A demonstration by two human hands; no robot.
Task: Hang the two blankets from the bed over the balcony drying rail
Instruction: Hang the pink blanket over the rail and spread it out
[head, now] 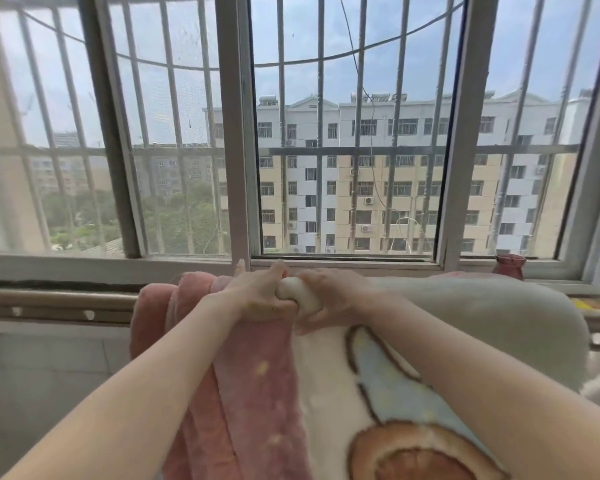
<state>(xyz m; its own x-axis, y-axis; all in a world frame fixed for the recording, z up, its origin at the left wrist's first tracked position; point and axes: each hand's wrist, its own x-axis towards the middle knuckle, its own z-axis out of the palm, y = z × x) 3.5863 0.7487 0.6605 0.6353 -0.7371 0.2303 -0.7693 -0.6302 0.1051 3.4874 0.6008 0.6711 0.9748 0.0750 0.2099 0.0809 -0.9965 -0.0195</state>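
Observation:
A pink fleece blanket [250, 393] hangs over the balcony drying rail [56, 304], bunched in folds at its left side. Beside it on the right a cream blanket [465, 317] with a brown-outlined cartoon print drapes over the same rail. My left hand [257, 296] grips the pink blanket's top at the rail. My right hand [329, 299] holds a bunched roll of the cream blanket's edge, right against my left hand. The rail under both blankets is hidden.
Behind the rail runs a window sill [84, 265] with sliding panes and outer metal bars [321, 133]. A dark red vase [508, 266] stands on the sill at the right. Tiled wall [42, 375] lies below the rail on the left.

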